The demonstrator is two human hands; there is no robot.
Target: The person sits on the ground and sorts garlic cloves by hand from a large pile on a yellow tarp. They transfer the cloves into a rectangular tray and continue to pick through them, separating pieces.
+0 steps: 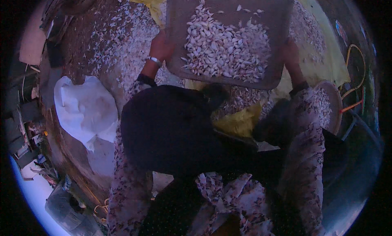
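Between my two hands is a wide, shallow brown tray [226, 80] with rounded corners, bearing a heap of pale garlic cloves [226, 49]. My left hand [163, 47] grips its left edge; a metal bracelet [155, 61] circles that wrist. On the opposite edge my right hand [289, 52] holds on, somewhat blurred. The fingers of both hands are partly hidden by the tray. Below the tray, more cloves [242, 99] lie on the ground beside a yellow sheet [242, 121].
Garlic pieces and skins [134, 46] are strewn on the ground at the left. A white sack [88, 107] lies nearer on that side. At the right are a round basket [337, 110] of cloves, a pale yellow sheet [333, 58] and a looped yellow hose or cord [364, 67].
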